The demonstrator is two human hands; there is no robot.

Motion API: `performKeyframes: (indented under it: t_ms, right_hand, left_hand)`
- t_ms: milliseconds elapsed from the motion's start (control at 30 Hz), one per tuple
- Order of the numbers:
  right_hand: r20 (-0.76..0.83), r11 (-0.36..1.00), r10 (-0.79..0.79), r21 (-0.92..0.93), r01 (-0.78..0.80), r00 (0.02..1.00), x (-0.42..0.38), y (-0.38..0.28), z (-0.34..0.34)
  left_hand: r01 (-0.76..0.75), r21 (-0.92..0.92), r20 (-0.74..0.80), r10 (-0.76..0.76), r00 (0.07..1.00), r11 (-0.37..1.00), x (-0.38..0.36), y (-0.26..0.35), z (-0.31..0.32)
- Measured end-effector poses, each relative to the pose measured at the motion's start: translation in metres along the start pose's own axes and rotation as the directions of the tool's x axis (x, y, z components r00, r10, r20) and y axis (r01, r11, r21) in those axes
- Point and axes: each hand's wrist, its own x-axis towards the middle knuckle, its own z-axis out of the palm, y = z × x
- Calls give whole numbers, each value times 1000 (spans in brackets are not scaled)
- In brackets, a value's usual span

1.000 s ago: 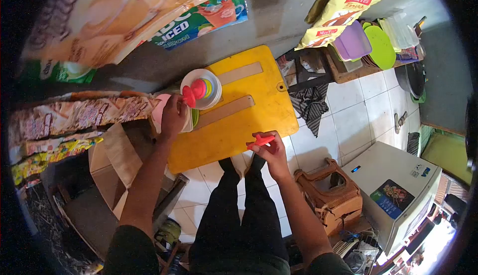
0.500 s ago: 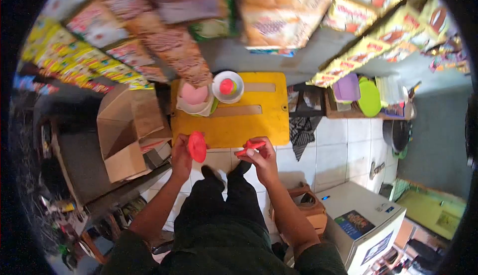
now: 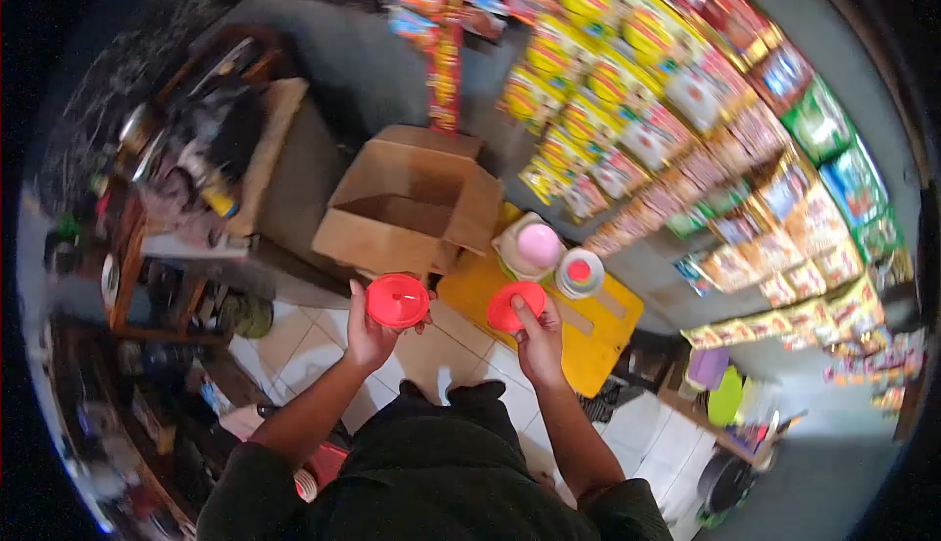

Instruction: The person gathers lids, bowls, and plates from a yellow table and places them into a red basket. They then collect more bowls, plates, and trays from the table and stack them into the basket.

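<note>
My left hand [image 3: 374, 333] grips a round red plastic dish [image 3: 397, 302] by its side, with the rim facing up and a glossy mark at its middle. In my right hand [image 3: 539, 347] is a thin, round red plastic lid [image 3: 512, 306], pinched with the thumb on top. The two red pieces are apart, held at about the same height. Beyond the right hand, on a yellow table [image 3: 588, 369], stand a pink bowl [image 3: 538, 245] among pale containers and a stack of white bowls [image 3: 580, 274] with a red piece inside.
An open cardboard box [image 3: 392, 232] stands just beyond my left hand. Snack packets [image 3: 627, 100] hang along the wall. A cluttered shelf [image 3: 186, 247] is at left; a green plastic piece [image 3: 725, 396] lies on a low shelf at right. White tiles [image 3: 441, 345] cover the floor.
My view has turned left, bringing the cardboard box ahead of me and the yellow table to the right. Both red pieces have tilted so their round faces show.
</note>
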Motion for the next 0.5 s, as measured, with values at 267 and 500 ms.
performKeyframes:
  t_ms: [267, 500]
  right_hand:
    - [182, 992, 119, -74, -107, 976, 9, 56, 132]
    - [341, 961, 223, -235, -147, 913, 30, 67, 165]
  left_hand:
    - [-270, 95, -215, 284, 934, 958, -83, 81, -77]
    - [-379, 126, -392, 397, 830, 917, -108, 86, -96]
